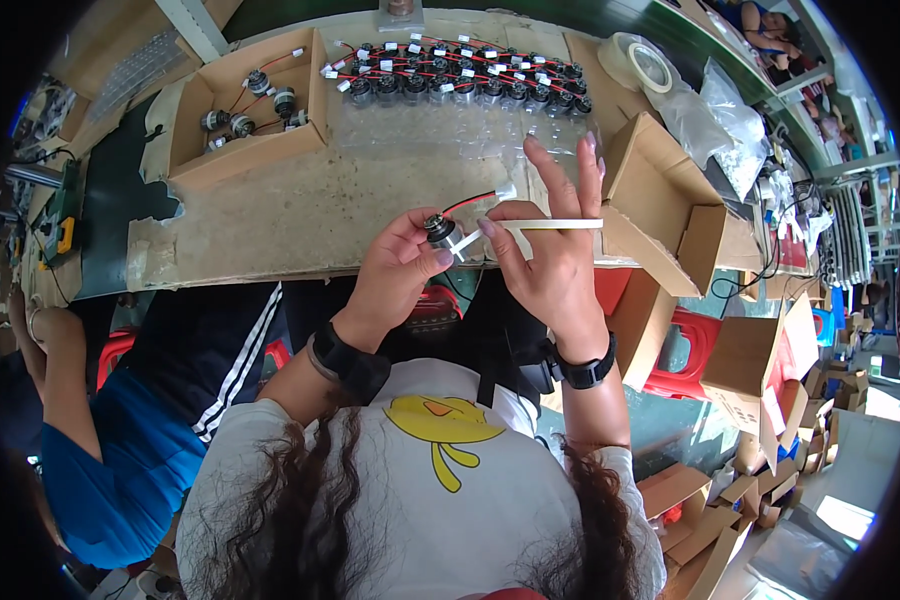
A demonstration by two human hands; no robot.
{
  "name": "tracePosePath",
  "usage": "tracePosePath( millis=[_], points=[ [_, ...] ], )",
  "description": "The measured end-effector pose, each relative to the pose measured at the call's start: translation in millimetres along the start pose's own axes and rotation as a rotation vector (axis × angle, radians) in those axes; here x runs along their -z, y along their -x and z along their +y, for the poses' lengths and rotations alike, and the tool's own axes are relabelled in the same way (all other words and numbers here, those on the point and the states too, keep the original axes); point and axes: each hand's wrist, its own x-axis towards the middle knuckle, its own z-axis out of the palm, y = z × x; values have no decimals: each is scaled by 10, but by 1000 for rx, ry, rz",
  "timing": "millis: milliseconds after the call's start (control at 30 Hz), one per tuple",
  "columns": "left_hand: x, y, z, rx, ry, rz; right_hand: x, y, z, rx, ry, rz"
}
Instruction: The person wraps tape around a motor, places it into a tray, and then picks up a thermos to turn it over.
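Observation:
Above the table's front edge, my left hand (395,268) pinches a small motor (442,232) between thumb and fingers. The motor has a silver body and a black top, and its red and black wires end in a white connector (506,190). Close by on the right, my right hand (555,255) grips a narrow white strip (560,225) between thumb and index finger, its other fingers raised. The strip's left end reaches the motor's side; whether it sticks there I cannot tell.
An open cardboard box (245,160) at the back left holds several motors. Rows of wired motors (460,85) stand on clear plastic at the back. To the right are an open carton (660,190), tape rolls (650,68) and plastic bags (735,130). Another person (110,440) sits at my left.

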Motion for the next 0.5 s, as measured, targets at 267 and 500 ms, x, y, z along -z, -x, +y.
tracePosePath(
  millis=[267, 500],
  points=[
    [-205, -15, 23, -6, 62, 20, -223, 91, -59, -21, 51, 43],
    [-50, -60, -72, 21, 185, -39, -154, 89, 36, -57, -184, -33]
  ],
)
